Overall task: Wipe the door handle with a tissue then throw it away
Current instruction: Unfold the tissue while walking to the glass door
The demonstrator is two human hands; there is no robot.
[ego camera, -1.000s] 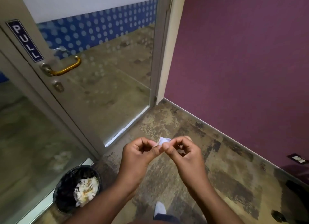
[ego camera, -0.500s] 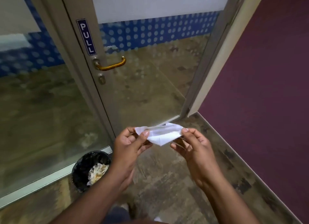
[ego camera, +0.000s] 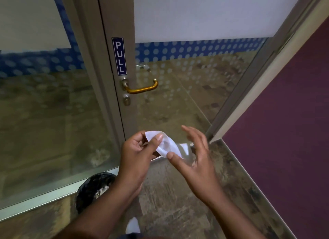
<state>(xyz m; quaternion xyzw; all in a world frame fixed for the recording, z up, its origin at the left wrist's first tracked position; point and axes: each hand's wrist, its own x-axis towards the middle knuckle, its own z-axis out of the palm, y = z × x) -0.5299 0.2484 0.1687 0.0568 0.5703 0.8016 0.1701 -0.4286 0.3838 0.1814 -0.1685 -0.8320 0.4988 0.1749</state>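
A brass lever door handle [ego camera: 141, 89] juts from the grey frame of a glass door, under a blue PULL label [ego camera: 119, 56]. Well below it, my left hand [ego camera: 137, 155] pinches a white tissue [ego camera: 168, 146] between thumb and fingers. My right hand [ego camera: 194, 155] is beside it with fingers spread; the tissue drapes against its thumb and palm, with no clear grip. A black waste bin [ego camera: 94, 188] with crumpled paper inside stands on the floor at lower left, partly hidden by my left forearm.
A keyhole cylinder [ego camera: 126, 101] sits just under the handle. A purple wall [ego camera: 284, 123] runs along the right. A fixed glass panel [ego camera: 49, 123] fills the left. Patterned carpet [ego camera: 178, 203] lies underfoot, and a white sock toe [ego camera: 132, 225] shows at the bottom.
The view has swung so the handle sits near centre and closer. The small folded tissue has been spread out, and my right hand has loosened its pinch with fingers now apart.
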